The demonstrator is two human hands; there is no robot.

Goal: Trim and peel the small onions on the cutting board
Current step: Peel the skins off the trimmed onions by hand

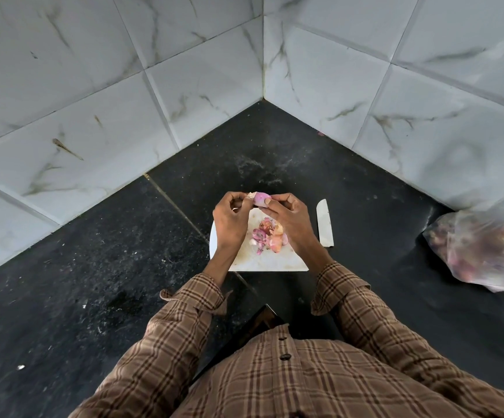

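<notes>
1. Onion: pink, held above the far edge of the board, pinched between both hands.
2. Left hand pinches a pale flap of skin at the onion's left end.
3. Right hand grips the onion's right side, thumb on top.
4. Peels lie piled mid-board.
5. Knife lies on the counter just right of the board.
6. Bag sits well right of the board, against the wall.
</notes>
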